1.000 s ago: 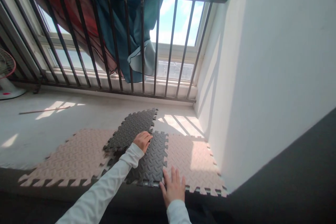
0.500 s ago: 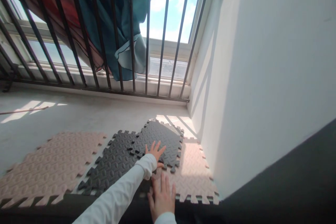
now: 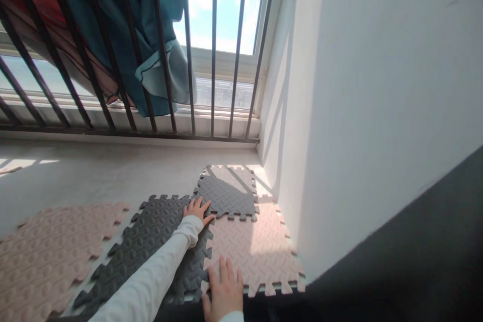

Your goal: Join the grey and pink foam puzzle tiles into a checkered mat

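Interlocking foam floor tiles lie on a pale concrete floor by a white wall. My left hand (image 3: pixel 196 210) rests flat, fingers spread, where a dark grey tile (image 3: pixel 151 234) meets a second dark grey tile (image 3: pixel 228 193) set in the corner. My right hand (image 3: pixel 223 292) lies flat, fingers apart, on the near edge of a pink tile (image 3: pixel 251 246) beside the wall. Another pink tile (image 3: pixel 45 251) lies apart to the left. Neither hand grips anything.
A black metal railing (image 3: pixel 162 55) with vertical bars stands before the window, with teal and red cloth (image 3: pixel 113 25) hung over it. The white wall (image 3: pixel 358 85) closes the right side. A dark surface (image 3: pixel 396 271) fills the lower right.
The far dark grey tile slid toward the window into the corner, off the pink tile. My left hand drew back to the seam. The view shifted right.
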